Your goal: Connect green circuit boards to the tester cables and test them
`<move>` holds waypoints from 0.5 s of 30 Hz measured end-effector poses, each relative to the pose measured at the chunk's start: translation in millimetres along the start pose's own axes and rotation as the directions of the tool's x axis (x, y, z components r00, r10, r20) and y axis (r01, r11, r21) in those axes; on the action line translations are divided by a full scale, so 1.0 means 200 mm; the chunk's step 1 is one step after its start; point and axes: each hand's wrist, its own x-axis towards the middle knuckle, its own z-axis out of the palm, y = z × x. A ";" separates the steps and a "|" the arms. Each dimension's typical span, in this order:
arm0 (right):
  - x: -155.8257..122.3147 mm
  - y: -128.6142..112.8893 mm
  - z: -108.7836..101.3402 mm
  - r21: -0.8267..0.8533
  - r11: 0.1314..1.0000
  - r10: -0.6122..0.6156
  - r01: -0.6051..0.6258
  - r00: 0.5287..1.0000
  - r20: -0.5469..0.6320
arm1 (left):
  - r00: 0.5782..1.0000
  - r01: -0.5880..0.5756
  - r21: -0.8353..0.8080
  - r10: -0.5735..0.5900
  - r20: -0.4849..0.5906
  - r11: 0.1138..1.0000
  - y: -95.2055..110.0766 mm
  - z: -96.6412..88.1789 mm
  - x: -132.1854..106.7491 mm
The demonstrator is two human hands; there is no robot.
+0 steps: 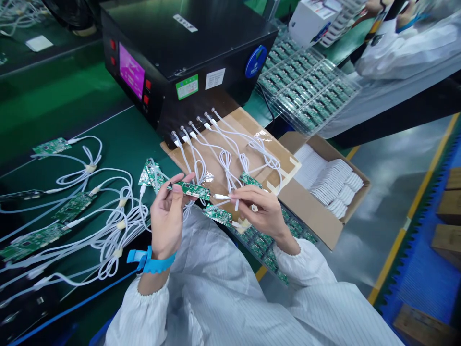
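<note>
My left hand (168,214), with a blue strap around its wrist, is closed on one end of a green circuit board (192,190). Between the fingers of my right hand (261,210) is a white cable plug (220,196), its tip close to the board's right end; I cannot tell whether it sits in the socket. Just below the held board lies another circuit board (218,214) with a white plug at its right end. A further board (250,180) shows behind my right hand. To the left of my left hand are overlapping boards (150,174).
A black box (187,43) with a lit purple screen feeds several white cables onto a cardboard sheet (248,127). Bundled cables (115,226) and boards cover the left bench. At right stand a carton (320,182) of white pieces and trays of boards (306,86). A co-worker's sleeve (406,53) is beyond.
</note>
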 end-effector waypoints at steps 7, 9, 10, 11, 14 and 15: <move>0.00 0.00 0.01 -0.082 0.996 -0.034 0.034 0.999 0.001 | 1.000 -0.013 0.007 0.013 0.003 1.000 0.00 0.00 0.00; 0.00 0.00 0.01 -0.142 0.989 -0.037 0.035 0.999 -0.010 | 0.999 -0.049 0.028 0.049 0.003 0.998 -0.01 0.00 -0.01; 0.00 -0.01 0.02 -0.171 0.985 -0.041 0.037 0.999 -0.016 | 0.997 -0.074 0.040 0.074 -0.001 0.996 -0.01 0.00 -0.01; 0.00 -0.01 0.02 -0.194 0.980 -0.049 0.043 0.999 -0.023 | 0.995 -0.100 0.052 0.100 -0.007 0.994 -0.02 0.00 -0.01; 0.00 -0.02 0.02 -0.223 0.972 -0.083 0.071 0.995 -0.047 | 0.989 -0.145 0.071 0.147 -0.027 0.987 -0.03 0.02 -0.02; 0.00 -0.02 0.03 -0.224 0.972 -0.091 0.077 0.994 -0.055 | 0.988 -0.150 0.068 0.153 -0.035 0.986 -0.04 0.02 -0.03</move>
